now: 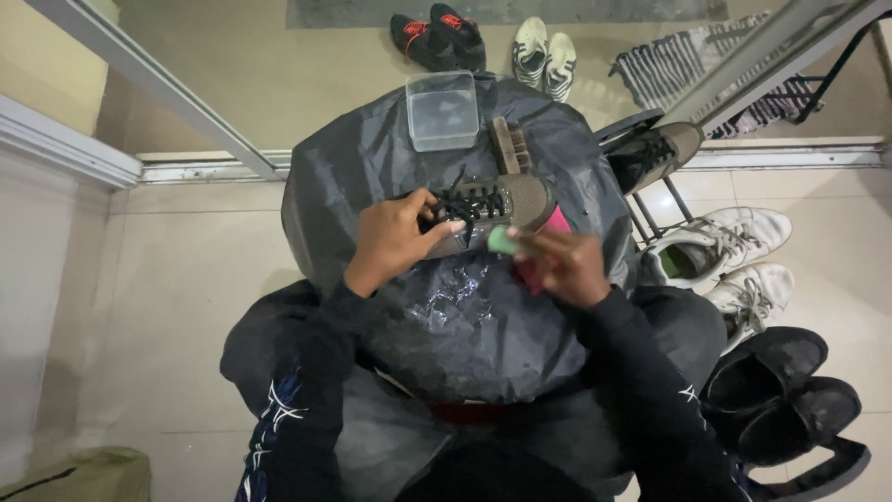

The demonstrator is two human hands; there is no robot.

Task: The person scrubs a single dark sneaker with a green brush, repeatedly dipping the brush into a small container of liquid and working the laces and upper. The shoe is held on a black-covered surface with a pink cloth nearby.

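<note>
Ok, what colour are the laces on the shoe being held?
Black laces on a brown shoe, seen in the head view.

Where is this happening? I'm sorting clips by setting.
Probably a home entryway by a sliding glass door: pairs of shoes line the tiled floor, white sneakers sit on a rack, and the left hand steadies a brown lace-up shoe over a black plastic sheet.
</note>
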